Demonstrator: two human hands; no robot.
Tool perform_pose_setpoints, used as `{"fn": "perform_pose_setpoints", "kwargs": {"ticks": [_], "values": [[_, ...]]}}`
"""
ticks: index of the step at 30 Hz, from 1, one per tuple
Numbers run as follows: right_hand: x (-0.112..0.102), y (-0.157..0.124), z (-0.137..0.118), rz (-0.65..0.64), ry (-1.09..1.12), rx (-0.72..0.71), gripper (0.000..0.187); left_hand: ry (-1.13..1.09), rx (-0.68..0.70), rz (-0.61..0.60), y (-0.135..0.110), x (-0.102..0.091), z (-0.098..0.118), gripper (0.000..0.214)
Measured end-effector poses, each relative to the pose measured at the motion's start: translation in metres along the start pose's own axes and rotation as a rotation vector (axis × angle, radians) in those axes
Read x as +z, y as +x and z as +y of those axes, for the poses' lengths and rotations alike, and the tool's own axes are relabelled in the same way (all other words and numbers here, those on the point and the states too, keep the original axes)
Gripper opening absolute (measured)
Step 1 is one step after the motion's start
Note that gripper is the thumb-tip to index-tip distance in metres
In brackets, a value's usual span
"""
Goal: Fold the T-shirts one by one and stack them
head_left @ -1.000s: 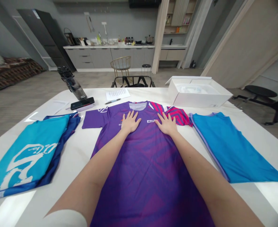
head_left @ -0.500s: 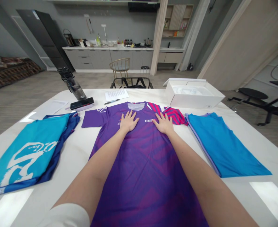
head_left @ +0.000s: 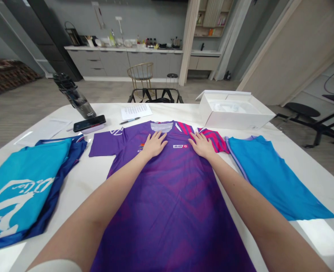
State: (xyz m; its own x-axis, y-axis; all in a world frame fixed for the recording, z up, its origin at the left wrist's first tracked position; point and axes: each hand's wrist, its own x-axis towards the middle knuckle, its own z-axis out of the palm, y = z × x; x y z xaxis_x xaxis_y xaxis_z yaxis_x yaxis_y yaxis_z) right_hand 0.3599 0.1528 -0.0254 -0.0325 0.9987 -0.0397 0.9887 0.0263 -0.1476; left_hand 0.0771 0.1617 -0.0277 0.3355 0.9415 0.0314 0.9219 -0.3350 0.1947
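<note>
I'm pressing down on the purple jersey (head_left: 167,211) right now, just below the collar. My left grip (head_left: 154,145) and right grip (head_left: 202,146) are both wide open, fingers fanned, holding nothing, palms flat on the cloth. The jersey is lying face up on the white counter (head_left: 78,181), its sleeves out to either side. Flat palms and light, even pressure are the thing here: any pinching would bunch the fabric. Off to my left a folded teal shirt (head_left: 22,192) is lying, and to my right a blue shirt (head_left: 274,177) sits just beside the pink-striped sleeve (head_left: 213,139). Beyond the collar, there's a pen (head_left: 129,120), a sheet of paper (head_left: 136,112), a phone (head_left: 89,123) and an open white box (head_left: 235,117) — all well out of my way.
</note>
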Motion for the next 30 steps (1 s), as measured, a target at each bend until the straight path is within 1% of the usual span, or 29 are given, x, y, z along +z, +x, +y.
{"fn": "perform_pose_setpoints", "kwargs": {"ticks": [2,6,9,10,12,14,16,17,19,21,23,26,28,30], "values": [[-0.001,0.006,0.008,-0.03,-0.008,0.003,0.069,0.003,0.04,-0.044,0.004,0.002,-0.005,0.061],[-0.001,0.011,0.023,-0.024,-0.054,0.101,0.068,0.022,-0.054,-0.035,0.008,0.005,-0.011,0.059],[-0.003,0.017,0.036,-0.016,-0.073,0.109,0.067,0.032,-0.109,-0.005,0.013,0.004,-0.007,0.058],[-0.004,0.02,0.041,-0.01,-0.073,0.085,0.067,0.04,-0.12,0.014,0.016,0.003,-0.004,0.058],[-0.006,0.027,0.049,-0.001,-0.065,-0.007,0.066,0.045,-0.111,0.055,0.025,0.001,0.004,0.057],[-0.007,0.033,0.056,0.006,-0.056,-0.115,0.065,0.016,-0.023,0.061,0.034,0.001,0.012,0.058],[-0.004,0.035,0.06,-0.001,-0.052,-0.164,0.065,-0.022,0.097,0.012,0.042,0.004,0.018,0.059],[-0.002,0.034,0.061,-0.008,-0.051,-0.152,0.066,-0.031,0.136,-0.023,0.045,0.007,0.02,0.06],[0.004,0.032,0.061,-0.021,-0.04,-0.069,0.068,-0.029,0.143,-0.071,0.048,0.012,0.021,0.06],[0.008,0.029,0.061,-0.019,-0.018,0.027,0.072,-0.023,0.106,-0.07,0.048,0.017,0.02,0.062],[0.008,0.028,0.061,0.003,0.006,0.074,0.074,-0.027,0.092,-0.056,0.048,0.019,0.018,0.062],[0.0,0.03,0.065,0.108,-0.003,0.053,0.068,-0.02,0.079,0.002,0.05,0.017,0.023,0.058],[-0.008,0.034,0.071,0.162,-0.063,0.033,0.057,-0.015,0.071,0.072,0.055,0.015,0.033,0.051],[-0.016,0.039,0.077,0.162,-0.143,0.059,0.048,-0.029,0.085,0.117,0.066,0.013,0.048,0.044]]}}
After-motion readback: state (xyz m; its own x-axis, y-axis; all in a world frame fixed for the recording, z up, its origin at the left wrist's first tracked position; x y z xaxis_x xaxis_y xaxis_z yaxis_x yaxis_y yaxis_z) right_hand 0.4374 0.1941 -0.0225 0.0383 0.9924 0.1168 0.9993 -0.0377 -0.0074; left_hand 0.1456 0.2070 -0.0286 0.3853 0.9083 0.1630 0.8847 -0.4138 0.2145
